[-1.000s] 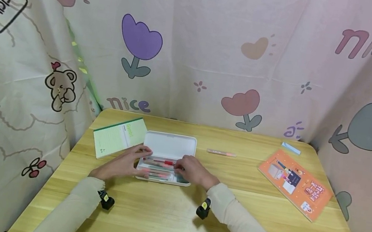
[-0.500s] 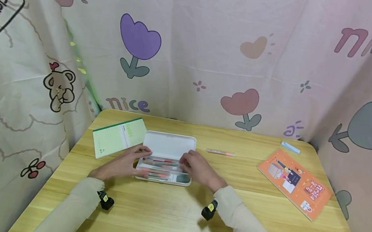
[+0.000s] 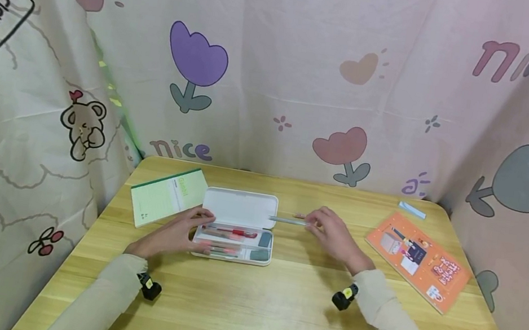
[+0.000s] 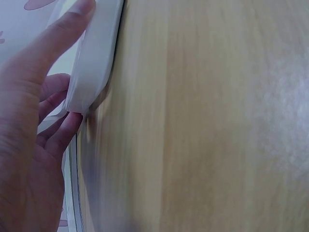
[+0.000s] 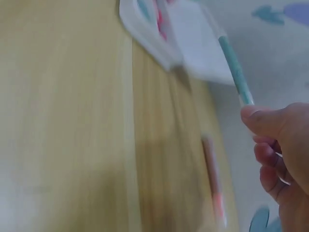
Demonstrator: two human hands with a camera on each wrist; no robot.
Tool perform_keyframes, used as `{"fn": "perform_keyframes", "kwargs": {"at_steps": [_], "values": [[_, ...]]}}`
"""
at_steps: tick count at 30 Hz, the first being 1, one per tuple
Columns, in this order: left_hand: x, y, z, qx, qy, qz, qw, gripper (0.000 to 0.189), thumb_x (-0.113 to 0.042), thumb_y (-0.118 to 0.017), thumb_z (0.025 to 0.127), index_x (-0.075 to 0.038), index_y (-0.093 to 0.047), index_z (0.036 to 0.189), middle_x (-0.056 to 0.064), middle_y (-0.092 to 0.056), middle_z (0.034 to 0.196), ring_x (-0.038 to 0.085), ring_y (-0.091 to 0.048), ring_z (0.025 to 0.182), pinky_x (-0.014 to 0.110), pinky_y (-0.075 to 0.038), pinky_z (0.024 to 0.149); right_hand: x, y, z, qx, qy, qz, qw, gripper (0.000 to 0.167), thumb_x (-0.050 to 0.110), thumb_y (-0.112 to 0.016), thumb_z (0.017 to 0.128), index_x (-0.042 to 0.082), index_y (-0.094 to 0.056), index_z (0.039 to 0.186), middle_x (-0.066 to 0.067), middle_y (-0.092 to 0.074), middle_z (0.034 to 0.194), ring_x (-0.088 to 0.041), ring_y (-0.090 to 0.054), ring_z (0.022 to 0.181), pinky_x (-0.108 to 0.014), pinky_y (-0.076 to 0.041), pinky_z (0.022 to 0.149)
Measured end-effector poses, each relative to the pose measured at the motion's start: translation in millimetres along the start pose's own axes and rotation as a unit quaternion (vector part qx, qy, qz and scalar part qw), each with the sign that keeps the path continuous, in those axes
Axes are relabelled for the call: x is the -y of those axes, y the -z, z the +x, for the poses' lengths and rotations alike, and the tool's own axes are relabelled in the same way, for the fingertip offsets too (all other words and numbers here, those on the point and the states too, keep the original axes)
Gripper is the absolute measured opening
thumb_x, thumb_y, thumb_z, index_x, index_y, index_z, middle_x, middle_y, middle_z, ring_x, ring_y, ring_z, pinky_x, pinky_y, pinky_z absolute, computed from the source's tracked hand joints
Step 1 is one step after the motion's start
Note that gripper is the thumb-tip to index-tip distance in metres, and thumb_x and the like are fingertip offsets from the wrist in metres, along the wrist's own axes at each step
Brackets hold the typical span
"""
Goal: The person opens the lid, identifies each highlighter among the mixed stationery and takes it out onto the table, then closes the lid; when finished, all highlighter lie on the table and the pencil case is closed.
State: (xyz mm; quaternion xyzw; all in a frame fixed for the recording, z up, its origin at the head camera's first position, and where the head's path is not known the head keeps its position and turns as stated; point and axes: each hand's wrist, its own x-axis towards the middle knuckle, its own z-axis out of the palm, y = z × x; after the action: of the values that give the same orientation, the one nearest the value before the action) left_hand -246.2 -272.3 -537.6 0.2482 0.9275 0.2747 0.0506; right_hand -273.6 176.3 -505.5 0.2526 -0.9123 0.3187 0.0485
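Observation:
A white pencil case (image 3: 240, 207) lies open on the table with its lid back. My left hand (image 3: 175, 234) holds its left end, the thumb at the near side and fingers at the far side; the left wrist view shows the thumb and fingertips against the white case wall (image 4: 91, 63). Inside lie a red pen (image 3: 245, 234), several pinkish pens and two grey-green blocks (image 3: 259, 254). My right hand (image 3: 333, 238) pinches one end of a slim teal pen (image 5: 234, 65), raised right of the case and pointing left.
Behind the right hand, a pink-tipped pen (image 5: 212, 179) lies on the table, partly hidden in the head view. A green notebook (image 3: 169, 196) sits behind the left hand. At right are an orange booklet (image 3: 419, 262) and a small light-blue strip (image 3: 412, 210). Curtains border the table.
My right hand has lifted the teal pen out of the pencil case and moved right with it. The left hand stays at the case's left end.

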Motion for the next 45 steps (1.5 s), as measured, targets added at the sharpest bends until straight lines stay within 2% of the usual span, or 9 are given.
{"fn": "perform_keyframes", "kwargs": {"at_steps": [4, 9, 15, 19, 24, 45], "values": [[1.1, -0.6, -0.6, -0.002, 0.001, 0.001, 1.0, 0.092, -0.065, -0.086, 0.086, -0.012, -0.06, 0.156, 0.01, -0.05, 0.161, 0.04, -0.046, 0.151, 0.068, -0.038, 0.124, -25.5, 9.9, -13.3, -0.014, -0.024, -0.013, 0.9995, 0.014, 0.013, -0.076, 0.103, 0.006, -0.076, 0.116, -0.005, -0.071, 0.112, -0.023, -0.067, 0.101, -0.046, -0.061, 0.091], [1.1, -1.1, -0.7, -0.003, 0.005, 0.002, 1.0, 0.092, -0.065, -0.086, 0.086, -0.013, -0.06, 0.156, 0.009, -0.05, 0.162, 0.04, -0.046, 0.152, 0.068, -0.038, 0.125, -47.5, 11.7, -23.3, -0.023, -0.049, -0.015, 0.9984, 0.013, 0.012, -0.076, 0.103, 0.007, -0.076, 0.115, -0.007, -0.07, 0.11, -0.024, -0.068, 0.101, -0.047, -0.06, 0.092], [-1.7, -0.7, -0.9, 0.0, 0.013, 0.0, 0.9999, 0.092, -0.065, -0.087, 0.085, -0.014, -0.06, 0.157, 0.01, -0.05, 0.162, 0.041, -0.045, 0.152, 0.069, -0.038, 0.124, -61.5, 7.0, -27.5, -0.017, -0.074, -0.018, 0.997, 0.011, 0.012, -0.076, 0.103, 0.008, -0.077, 0.114, -0.004, -0.066, 0.104, -0.018, -0.062, 0.093, -0.038, -0.056, 0.084], [-2.2, -0.6, -0.5, 0.001, 0.01, 0.001, 1.0, 0.091, -0.065, -0.087, 0.086, -0.013, -0.061, 0.156, 0.01, -0.05, 0.162, 0.04, -0.046, 0.152, 0.068, -0.038, 0.125, -66.1, 3.7, -28.1, -0.014, -0.083, -0.013, 0.9964, 0.008, 0.011, -0.076, 0.103, 0.01, -0.078, 0.111, -0.003, -0.065, 0.101, -0.016, -0.057, 0.088, -0.032, -0.051, 0.078], [-1.5, -0.8, -0.1, -0.001, 0.003, 0.003, 1.0, 0.09, -0.064, -0.087, 0.086, -0.013, -0.061, 0.156, 0.01, -0.05, 0.161, 0.04, -0.047, 0.151, 0.067, -0.038, 0.124, -67.9, 2.0, -28.3, -0.017, -0.087, -0.01, 0.996, 0.007, 0.011, -0.076, 0.103, 0.01, -0.078, 0.11, -0.003, -0.065, 0.101, -0.015, -0.056, 0.088, -0.032, -0.05, 0.077], [-2.9, 0.2, -1.2, 0.0, 0.007, -0.001, 1.0, 0.091, -0.064, -0.087, 0.085, -0.013, -0.061, 0.156, 0.01, -0.05, 0.161, 0.04, -0.047, 0.151, 0.068, -0.038, 0.124, -71.2, -0.9, -28.8, -0.021, -0.083, -0.011, 0.9963, 0.012, 0.013, -0.077, 0.103, 0.01, -0.079, 0.114, -0.004, -0.067, 0.105, -0.014, -0.06, 0.09, -0.033, -0.054, 0.08]]}}
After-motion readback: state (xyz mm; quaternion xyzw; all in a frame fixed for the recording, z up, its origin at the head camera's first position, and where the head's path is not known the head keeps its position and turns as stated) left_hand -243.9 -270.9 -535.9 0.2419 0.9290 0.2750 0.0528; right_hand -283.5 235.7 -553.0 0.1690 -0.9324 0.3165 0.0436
